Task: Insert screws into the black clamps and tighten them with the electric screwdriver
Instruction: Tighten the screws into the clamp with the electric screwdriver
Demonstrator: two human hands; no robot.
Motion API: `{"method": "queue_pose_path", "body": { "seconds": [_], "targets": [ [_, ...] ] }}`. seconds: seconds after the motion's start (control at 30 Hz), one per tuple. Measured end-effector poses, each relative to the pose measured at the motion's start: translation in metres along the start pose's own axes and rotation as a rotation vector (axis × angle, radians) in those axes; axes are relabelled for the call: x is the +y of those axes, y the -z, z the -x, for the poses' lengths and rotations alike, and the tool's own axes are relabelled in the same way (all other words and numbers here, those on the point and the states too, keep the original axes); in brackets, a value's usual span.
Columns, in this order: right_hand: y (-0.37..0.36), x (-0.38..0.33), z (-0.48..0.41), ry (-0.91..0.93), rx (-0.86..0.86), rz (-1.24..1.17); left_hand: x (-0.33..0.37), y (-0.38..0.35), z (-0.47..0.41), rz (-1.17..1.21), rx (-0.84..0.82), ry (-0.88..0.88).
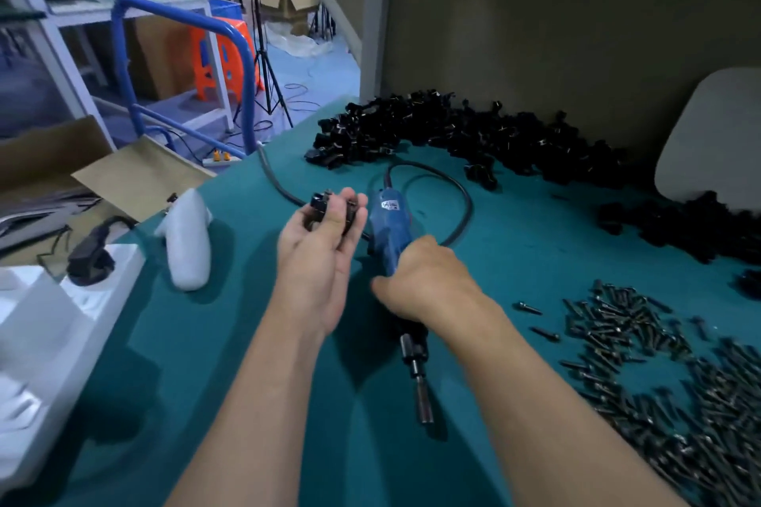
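My left hand (319, 255) holds a black clamp (319, 207) at its fingertips, above the green table (247, 383). My right hand (424, 280) grips the blue electric screwdriver (387, 226), whose bit (423, 399) points toward me and whose black cable (461, 193) loops behind it. A long heap of black clamps (453, 132) lies along the back of the table. Several dark screws (642, 346) are spread over the table at the right.
A white handheld controller (187, 243) lies left of my hands. White foam packing (45, 325) and a black plug sit at the table's left edge. A grey board (712, 136) leans on the wall at right. A blue cart rail (185, 25) and cardboard boxes stand beyond the table.
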State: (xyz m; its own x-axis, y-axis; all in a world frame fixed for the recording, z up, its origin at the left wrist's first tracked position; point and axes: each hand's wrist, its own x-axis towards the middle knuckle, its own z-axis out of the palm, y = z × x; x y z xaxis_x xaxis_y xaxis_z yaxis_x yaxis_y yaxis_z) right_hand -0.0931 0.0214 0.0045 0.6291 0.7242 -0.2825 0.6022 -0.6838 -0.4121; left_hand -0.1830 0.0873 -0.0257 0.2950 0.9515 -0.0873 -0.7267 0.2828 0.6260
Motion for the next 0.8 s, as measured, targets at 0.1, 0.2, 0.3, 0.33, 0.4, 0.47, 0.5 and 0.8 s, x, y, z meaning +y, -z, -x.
{"method": "queue_pose_path", "body": {
  "seconds": [0.1,0.2,0.3,0.33,0.4,0.47,0.5,0.8],
  "targets": [
    [0.011,0.008,-0.001,0.034,-0.059,-0.113,0.001,0.001,0.002,-0.016,-0.023,0.027],
    [0.028,0.026,0.008,-0.011,-0.197,-0.561,0.004,0.000,0.003,-0.009,-0.040,0.032],
    [0.050,0.050,0.027,-0.030,-0.294,-1.024,0.003,-0.003,0.009,-0.048,-0.095,0.053],
    [0.059,0.059,0.033,-0.030,-0.332,-1.156,0.000,-0.006,0.013,-0.078,-0.131,0.063],
    [0.075,0.076,0.047,-0.017,-0.386,-1.344,-0.010,-0.013,0.022,-0.149,-0.221,0.087],
    [0.089,0.091,0.057,-0.001,-0.340,-1.502,-0.025,-0.022,0.036,-0.247,-0.324,0.103],
    [0.095,0.098,0.061,0.009,-0.290,-1.608,-0.033,-0.027,0.044,-0.296,-0.368,0.104],
    [0.123,0.166,0.039,-0.064,0.138,-2.254,-0.091,-0.050,0.084,-0.757,-0.617,0.077]
  ]
}}
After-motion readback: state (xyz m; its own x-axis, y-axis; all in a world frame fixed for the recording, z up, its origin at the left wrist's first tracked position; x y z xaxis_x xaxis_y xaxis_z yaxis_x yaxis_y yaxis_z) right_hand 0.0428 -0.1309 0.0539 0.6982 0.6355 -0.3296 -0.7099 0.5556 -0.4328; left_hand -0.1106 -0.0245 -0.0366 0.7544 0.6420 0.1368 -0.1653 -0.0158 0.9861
